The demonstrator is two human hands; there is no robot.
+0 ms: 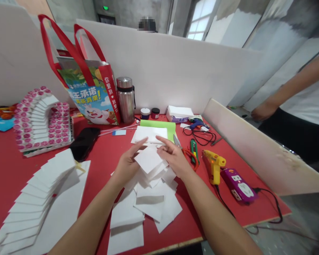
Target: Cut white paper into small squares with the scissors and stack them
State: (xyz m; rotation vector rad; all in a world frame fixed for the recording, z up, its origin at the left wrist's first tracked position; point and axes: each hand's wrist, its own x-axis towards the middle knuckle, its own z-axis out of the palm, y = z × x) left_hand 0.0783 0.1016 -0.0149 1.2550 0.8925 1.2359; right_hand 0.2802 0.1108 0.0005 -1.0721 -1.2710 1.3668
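Between my hands is a small stack of white paper squares [149, 159], tilted so that a corner points toward me. My left hand [128, 163] grips its left edge, index finger stretched forward and the thumb partly hidden by the paper. On the right, my right hand [175, 159] pinches the stack near its upper corner, with the index finger also extended. Loose white paper pieces [149, 209] lie overlapped beneath, down to the table's front edge. Just beyond my fingertips, a white paper stack [151, 134] rests on a green sheet [159, 124].
Right of my hands lie orange-handled scissors [191, 160], a green cutter [194, 148], a yellow glue gun [214, 165] and a purple power strip [239, 186]. Leftward are a fanned white staircase model [34, 198], phone [85, 141], bag [93, 95] and flask [126, 102]. A person stands at right.
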